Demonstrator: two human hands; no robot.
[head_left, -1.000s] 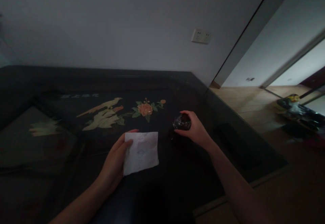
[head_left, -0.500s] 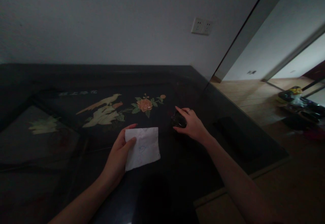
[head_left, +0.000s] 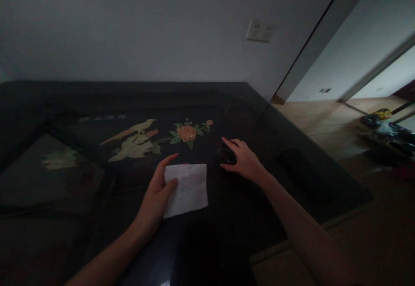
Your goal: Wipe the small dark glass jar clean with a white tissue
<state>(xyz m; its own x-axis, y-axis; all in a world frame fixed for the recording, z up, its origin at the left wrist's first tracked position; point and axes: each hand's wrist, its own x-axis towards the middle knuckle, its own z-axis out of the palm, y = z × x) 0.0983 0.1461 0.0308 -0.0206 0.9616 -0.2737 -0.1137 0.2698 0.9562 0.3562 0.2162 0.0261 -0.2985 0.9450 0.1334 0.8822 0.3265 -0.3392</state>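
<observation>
My left hand (head_left: 158,195) holds a small square of white paper (head_left: 188,191) by its left side, with the thumb on top. A small blue pen drawing shows near the paper's middle. The index finger stretches out past the upper edge. To the right, my right hand (head_left: 243,158) grips a glossy black rounded object (head_left: 227,154), shaped like a computer mouse, between thumb and fingers. It is down at the dark tabletop; in this dim light I cannot tell whether it touches. A gap separates the paper from the black object.
The dark glossy table (head_left: 240,117) carries a bird-and-flower picture (head_left: 186,133). A long black object (head_left: 301,173) lies on its right side. Behind stands a pale wall with a double socket (head_left: 260,31). Farther right, a pile of bags and other things (head_left: 385,126) sits on the floor.
My left hand and the paper have shifted slightly right, and the left index finger is more extended. My right hand keeps its grip on the black object. The view has moved a little.
</observation>
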